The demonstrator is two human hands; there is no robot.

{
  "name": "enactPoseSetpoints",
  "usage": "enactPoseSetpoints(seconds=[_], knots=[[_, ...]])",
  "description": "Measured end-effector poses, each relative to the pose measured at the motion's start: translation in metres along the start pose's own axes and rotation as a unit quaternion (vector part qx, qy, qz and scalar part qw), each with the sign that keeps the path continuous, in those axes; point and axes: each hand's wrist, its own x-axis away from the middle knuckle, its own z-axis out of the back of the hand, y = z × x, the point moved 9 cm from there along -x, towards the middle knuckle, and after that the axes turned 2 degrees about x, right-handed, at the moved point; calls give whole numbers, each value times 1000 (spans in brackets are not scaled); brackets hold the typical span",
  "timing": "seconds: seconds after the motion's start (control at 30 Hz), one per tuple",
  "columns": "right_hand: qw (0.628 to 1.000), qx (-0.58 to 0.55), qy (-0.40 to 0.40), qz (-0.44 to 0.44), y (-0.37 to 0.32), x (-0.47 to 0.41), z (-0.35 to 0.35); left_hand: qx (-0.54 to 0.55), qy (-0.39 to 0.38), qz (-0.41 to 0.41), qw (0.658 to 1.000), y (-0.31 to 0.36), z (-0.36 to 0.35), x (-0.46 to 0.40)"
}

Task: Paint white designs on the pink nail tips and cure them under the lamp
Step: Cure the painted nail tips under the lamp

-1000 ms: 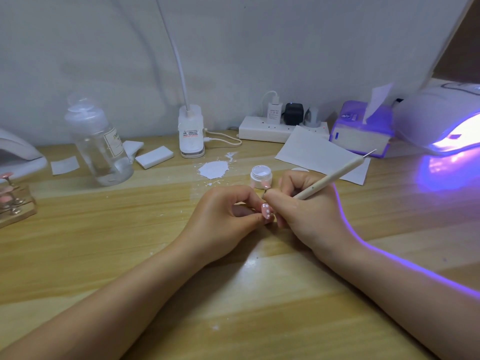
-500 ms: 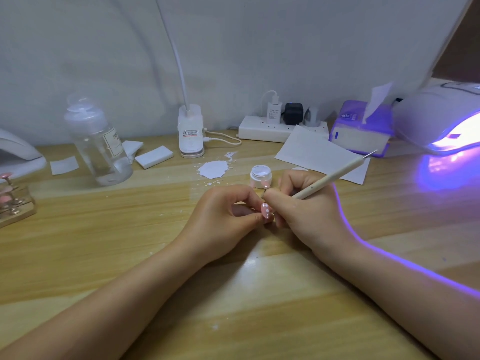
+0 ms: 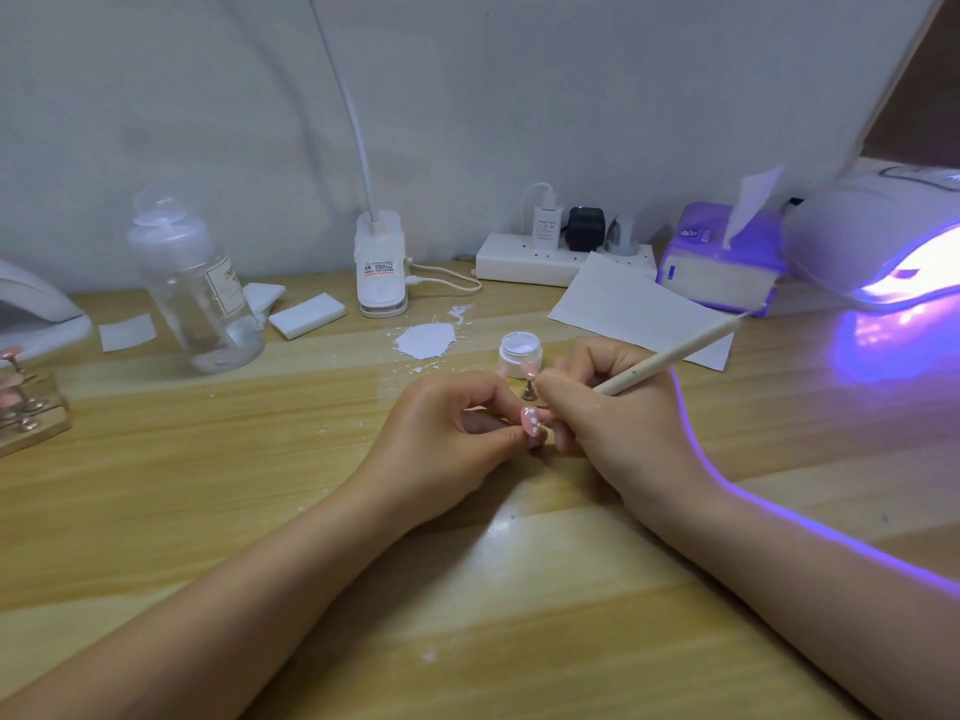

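At the middle of the wooden table my left hand pinches a pink nail tip that carries several white dots. My right hand grips a cream dotting pen like a pencil, its lower end hidden behind my fingers right at the tip. A small open jar of white paint stands just behind my hands, with a little metal stand in front of it. The curing lamp glows violet at the far right. More pink tips sit on a wooden holder at the left edge.
A clear pump bottle, white pads, a desk-lamp base, a power strip, a paper sheet and a tissue pack line the back. A white paint smear lies behind the jar.
Hardly anything differs; both hands stay together at the nail tip, with only a slight shift of the pen.
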Motion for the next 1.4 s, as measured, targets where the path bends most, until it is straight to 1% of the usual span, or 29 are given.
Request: enactPoseSetpoints(seconds=[0.1,0.17,0.27,0.4,0.47,0.63,0.7,0.8,0.97,1.1,1.4], knots=[[998,-29,51,21,-6,0,11,6,8,5,1000,-3,2,0],[996,-65,65,15,-6,-1,13,12,11,7,1000,-3,2,0],[996,-69,58,0,-4,-1,11,24,9,10,1000,-3,2,0],[998,-35,36,24,-10,0,10,38,11,9,999,-2,4,1],[999,-42,22,25,-11,1,9,45,11,8,999,2,3,2],[998,-57,-24,-2,-8,3,0,31,-5,-22,999,5,2,3],[998,-58,-19,-16,-6,4,-1,13,-20,-40,999,6,0,2],[999,-52,2,-11,-10,5,1,-5,-40,-53,998,9,-4,2],[997,-78,-3,-20,-4,3,0,-15,-56,-76,995,12,-7,3],[999,-44,1,-20,0,1,2,-17,-65,-84,994,13,-9,3],[998,-53,-16,-26,-1,1,-2,-17,-65,-87,994,14,-9,2]])
